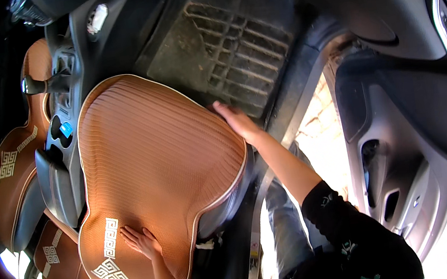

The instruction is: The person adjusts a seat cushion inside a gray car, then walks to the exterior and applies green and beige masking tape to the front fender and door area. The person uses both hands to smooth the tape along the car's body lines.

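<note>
Two hands at one cover (brown)

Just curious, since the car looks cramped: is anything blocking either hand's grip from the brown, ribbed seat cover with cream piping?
Nothing visible is. The left hand's grip rests open on the brown, ribbed seat cover with cream piping, beside its cream geometric pattern; the right hand's grip is at the cover's door-side edge.

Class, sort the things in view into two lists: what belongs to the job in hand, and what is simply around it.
In hand:
- brown seat cover
- left hand, flat on it
- right hand, at its edge

Simply around:
- black floor mat
- gear lever
- blue item by the cup holders
- open door
</note>
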Tool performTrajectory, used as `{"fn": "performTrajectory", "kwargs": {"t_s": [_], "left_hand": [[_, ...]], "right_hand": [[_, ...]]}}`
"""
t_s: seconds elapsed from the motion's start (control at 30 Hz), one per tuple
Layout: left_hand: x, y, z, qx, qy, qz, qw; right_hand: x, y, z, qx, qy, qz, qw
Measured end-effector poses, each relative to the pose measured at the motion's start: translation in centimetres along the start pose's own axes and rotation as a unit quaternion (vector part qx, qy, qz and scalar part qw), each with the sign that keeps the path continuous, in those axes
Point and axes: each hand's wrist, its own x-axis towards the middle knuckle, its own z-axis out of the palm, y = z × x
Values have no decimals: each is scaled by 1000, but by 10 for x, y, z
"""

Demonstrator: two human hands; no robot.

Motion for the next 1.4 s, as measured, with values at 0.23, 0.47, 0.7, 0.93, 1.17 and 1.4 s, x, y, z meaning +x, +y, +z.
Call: {"fn": "performTrajectory", "kwargs": {"t_s": [0.23,0.47,0.7,0.93,1.17,1.4], "left_hand": [[-19,-38,61,82,89,46,992],[-2,-13,21,-69,22,-1,997],[-8,-15,34,-65,40,-1,997],[-7,-16,35,-87,49,-7,995],[-1,-27,21,-130,11,-7,991],[10,-151,18,-137,87,-185,969]], "right_hand": [[-74,147,-13,115,160,118,973],[-156,191,7,160,90,197,963],[-186,207,-2,30,-76,231,969],[-231,233,60,36,-148,323,934],[-284,255,162,101,-145,395,902],[-266,306,173,94,-64,348,930]]}}
